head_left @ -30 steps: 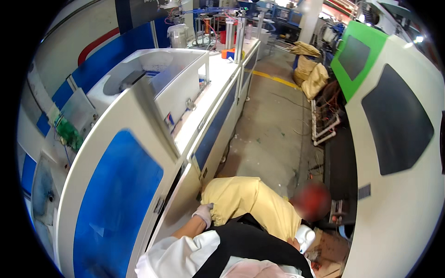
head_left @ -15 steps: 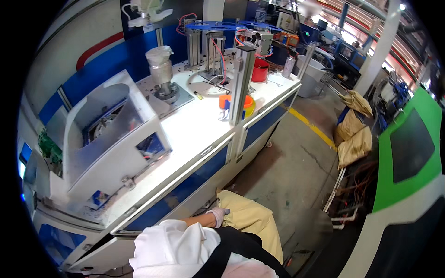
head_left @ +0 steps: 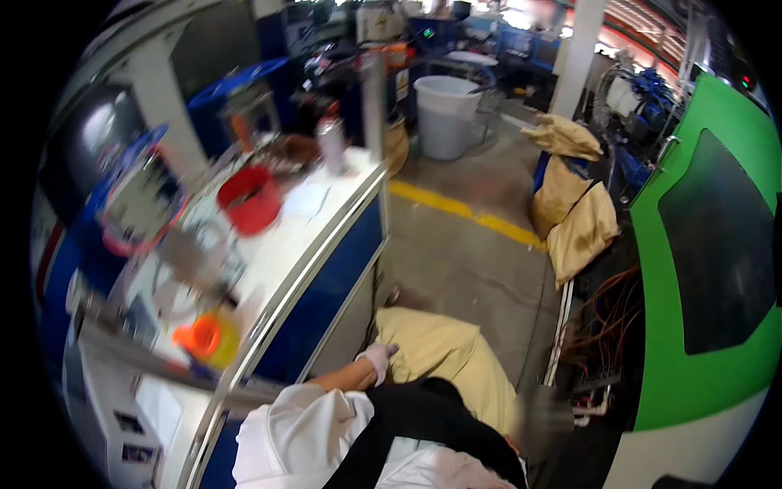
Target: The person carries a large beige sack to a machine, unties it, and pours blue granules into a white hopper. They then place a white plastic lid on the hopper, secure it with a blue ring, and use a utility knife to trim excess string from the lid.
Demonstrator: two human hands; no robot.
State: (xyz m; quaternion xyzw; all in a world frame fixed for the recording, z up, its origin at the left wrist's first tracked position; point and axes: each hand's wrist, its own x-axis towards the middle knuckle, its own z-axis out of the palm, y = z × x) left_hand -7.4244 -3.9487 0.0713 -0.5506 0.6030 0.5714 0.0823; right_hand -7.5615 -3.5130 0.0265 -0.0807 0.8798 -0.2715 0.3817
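Note:
My left hand (head_left: 377,361), in a pale glove, is closed on the upper left edge of a large beige sack (head_left: 436,346). The sack looks bulky and is right in front of my body, partly covered by my black apron (head_left: 407,416) and white sleeve. At the sack's lower right edge a tiny sliver shows that may be part of my right hand (head_left: 511,445); its fingers are hidden behind my clothing and the sack.
To my left runs a white-topped machine bench (head_left: 269,269) bearing a red container (head_left: 249,200), an orange-and-yellow roll (head_left: 208,338) and a spray can (head_left: 331,145). Ahead stands a grey bin (head_left: 445,118). Several tan sacks (head_left: 580,228) lie beside the green machine (head_left: 700,269).
The view has swung right and moved forward along the bench; the white hopper has slid out of sight. My left hand still grips the sack, which moves along with me.

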